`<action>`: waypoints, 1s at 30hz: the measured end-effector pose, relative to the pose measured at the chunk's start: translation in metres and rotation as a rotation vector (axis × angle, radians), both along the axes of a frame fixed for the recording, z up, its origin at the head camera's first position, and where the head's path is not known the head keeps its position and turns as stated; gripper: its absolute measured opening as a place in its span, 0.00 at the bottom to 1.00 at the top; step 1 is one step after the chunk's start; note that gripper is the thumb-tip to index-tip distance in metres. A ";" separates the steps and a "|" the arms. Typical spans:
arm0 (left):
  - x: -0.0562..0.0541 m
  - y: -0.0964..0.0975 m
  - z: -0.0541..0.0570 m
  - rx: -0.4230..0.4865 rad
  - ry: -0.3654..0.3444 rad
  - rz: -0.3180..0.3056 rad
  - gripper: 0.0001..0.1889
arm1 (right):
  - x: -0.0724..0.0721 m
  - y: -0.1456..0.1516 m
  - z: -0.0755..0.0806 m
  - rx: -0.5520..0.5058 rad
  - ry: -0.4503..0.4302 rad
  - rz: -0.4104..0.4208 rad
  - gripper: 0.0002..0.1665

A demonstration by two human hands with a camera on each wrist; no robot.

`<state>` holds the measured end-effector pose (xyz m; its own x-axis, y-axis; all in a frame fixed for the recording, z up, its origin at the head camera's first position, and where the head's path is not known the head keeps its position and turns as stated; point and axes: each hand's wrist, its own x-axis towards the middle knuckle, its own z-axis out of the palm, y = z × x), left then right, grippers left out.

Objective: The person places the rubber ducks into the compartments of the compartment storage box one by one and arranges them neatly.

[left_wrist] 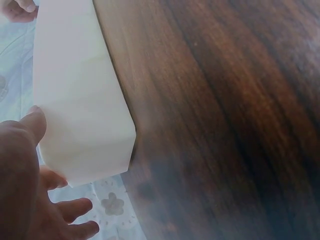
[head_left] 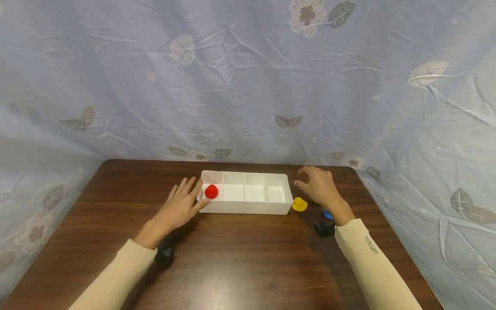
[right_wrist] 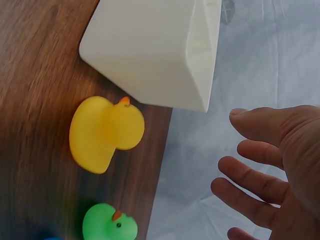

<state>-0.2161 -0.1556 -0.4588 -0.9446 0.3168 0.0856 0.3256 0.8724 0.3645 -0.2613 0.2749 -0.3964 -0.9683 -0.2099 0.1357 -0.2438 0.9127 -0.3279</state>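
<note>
A white box [head_left: 246, 208] with several compartments in a row stands on the table. A red toy [head_left: 211, 192] sits in its leftmost compartment. My left hand [head_left: 178, 207] is at the box's left end, fingers spread and fairly straight, thumb and index finger touching its edges. Right of the box, my right hand [head_left: 318, 185] hovers with loosely bent fingers, nothing between them in the right wrist view. A yellow rubber duck [right_wrist: 95, 135] lies on the table beside the box's right end. Further along is a green rubber duck [right_wrist: 107, 222], hidden behind the hand in the head view.
A blue object [head_left: 328, 215] lies partly covered by my right wrist. Dark wood tabletop [head_left: 248, 249] spreads in front of the box. A patterned cloth [head_left: 248, 107] hangs behind the table and at both sides. Small black devices [head_left: 323, 229] are at both wrists.
</note>
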 end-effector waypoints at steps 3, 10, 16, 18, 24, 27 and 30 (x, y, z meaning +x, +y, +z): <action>0.000 0.000 0.000 0.001 -0.002 -0.002 0.42 | 0.002 0.006 -0.002 0.010 -0.008 -0.012 0.25; 0.000 0.001 -0.001 -0.004 0.000 -0.003 0.42 | 0.007 0.018 -0.005 0.010 -0.012 -0.031 0.24; 0.000 0.001 0.000 0.001 0.001 -0.003 0.42 | 0.011 0.030 -0.005 0.004 -0.007 -0.052 0.25; -0.001 0.002 0.000 0.001 0.002 -0.005 0.42 | 0.014 0.035 -0.006 0.014 0.001 -0.060 0.25; -0.001 0.002 0.002 -0.005 -0.010 -0.009 0.42 | 0.024 0.047 -0.010 0.020 -0.013 -0.089 0.26; -0.001 0.002 0.002 -0.003 -0.015 -0.009 0.42 | 0.030 0.053 -0.013 0.010 -0.027 -0.107 0.27; -0.001 0.002 0.002 -0.004 -0.018 -0.012 0.42 | 0.036 0.059 -0.016 0.002 -0.037 -0.118 0.27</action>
<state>-0.2171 -0.1533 -0.4563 -0.9422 0.3281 0.0673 0.3292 0.8702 0.3665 -0.2254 0.3340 -0.4127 -0.9906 -0.0947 0.0991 -0.1227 0.9350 -0.3326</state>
